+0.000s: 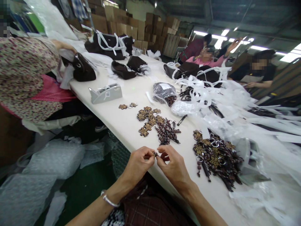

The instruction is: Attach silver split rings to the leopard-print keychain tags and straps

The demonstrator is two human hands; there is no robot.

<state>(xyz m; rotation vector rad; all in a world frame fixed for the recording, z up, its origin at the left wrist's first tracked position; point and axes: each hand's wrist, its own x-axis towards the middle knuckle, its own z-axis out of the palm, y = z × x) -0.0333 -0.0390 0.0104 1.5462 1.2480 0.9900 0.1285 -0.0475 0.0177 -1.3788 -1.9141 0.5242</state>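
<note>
Over the near table edge, my left hand (142, 158) and my right hand (172, 164) meet at the fingertips. Between them is a small dark metallic piece (155, 153); its exact kind is too small to make out. Both hands are closed in a pinch on it. Just beyond my fingers lies a loose group of leopard-print flower charms (150, 118) with dark beaded tassels (166, 131). A larger heap of flower charms with rings and tassels (215, 153) sits right of my right hand. Another flower charm pair with a ring (128, 106) lies farther off.
A grey tape dispenser (105, 93) stands at the left table edge, another (249, 160) at right. A plastic bag of dark parts (165, 91), white strips (207, 91) and dark handbags (108, 45) cover farther areas. A co-worker's sleeve (25, 72) is at left; other people sit opposite.
</note>
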